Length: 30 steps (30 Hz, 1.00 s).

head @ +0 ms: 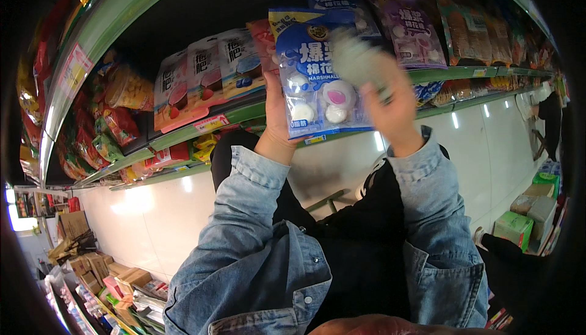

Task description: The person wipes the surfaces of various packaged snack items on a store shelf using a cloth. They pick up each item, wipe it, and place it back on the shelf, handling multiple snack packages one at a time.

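Note:
My left hand [276, 122] grips a blue bag of marshmallows [300, 74] by its left side, upright at the shelf's front. In my right hand [391, 99] is a pale, crumpled cloth [352, 56], blurred, in front of the bag's upper right part. Purple marshmallow bags [409, 28] and another blue bag [341, 1] stand on the shelf behind. To the left are white and pink snack pouches [208, 69], and a red bag [265, 44] is partly hidden behind the held one. Part of my right hand's grip is blurred.
Green shelf edges [252, 111] with price tags run across in front of me. Packaged snacks fill a lower shelf at the left. Cardboard boxes [132, 280] lie at the lower left, cartons [512, 227] at the right. Another person's dark-clothed leg [508, 245] is close on my right.

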Tool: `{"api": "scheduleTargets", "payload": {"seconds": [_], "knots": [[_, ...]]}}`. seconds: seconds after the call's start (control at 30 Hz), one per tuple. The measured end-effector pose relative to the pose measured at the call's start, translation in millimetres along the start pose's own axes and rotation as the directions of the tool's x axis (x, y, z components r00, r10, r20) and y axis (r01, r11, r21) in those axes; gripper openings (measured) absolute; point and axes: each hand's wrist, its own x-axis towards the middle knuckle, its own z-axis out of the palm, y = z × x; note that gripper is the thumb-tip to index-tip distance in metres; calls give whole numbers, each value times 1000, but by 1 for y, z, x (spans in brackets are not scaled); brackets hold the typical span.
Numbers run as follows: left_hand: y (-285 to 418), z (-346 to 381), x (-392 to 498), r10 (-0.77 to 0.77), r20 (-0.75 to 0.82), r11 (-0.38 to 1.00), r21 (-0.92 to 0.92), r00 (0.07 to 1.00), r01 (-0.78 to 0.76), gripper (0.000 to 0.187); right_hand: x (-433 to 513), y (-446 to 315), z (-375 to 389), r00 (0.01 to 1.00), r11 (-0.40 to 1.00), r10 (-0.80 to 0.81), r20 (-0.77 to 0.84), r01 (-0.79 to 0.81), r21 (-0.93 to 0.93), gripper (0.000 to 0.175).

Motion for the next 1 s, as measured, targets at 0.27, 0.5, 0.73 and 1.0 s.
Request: {"api": "scheduleTargets", "payload": {"seconds": [0.27, 0.5, 0.73, 1.0], "knots": [[-22, -21, -14, -182, 93, 977, -95, 979, 190, 89, 0, -36, 15, 789, 886, -221, 573, 408, -220, 53], [-26, -18, -28, -335, -163, 911, 195, 928, 363, 72, 8, 10, -14, 955, 970, 189, 230, -145, -196, 46], [-6, -10, -23, -45, -104, 964, 255, 994, 70, 80, -16, -31, -4, 848, 910, -163, 504, 327, -256, 51], [-6, -12, -23, -26, -35, 978, 206, 999, 33, 84, -17, -27, -12, 775, 890, -181, 605, 392, -235, 43]]}}
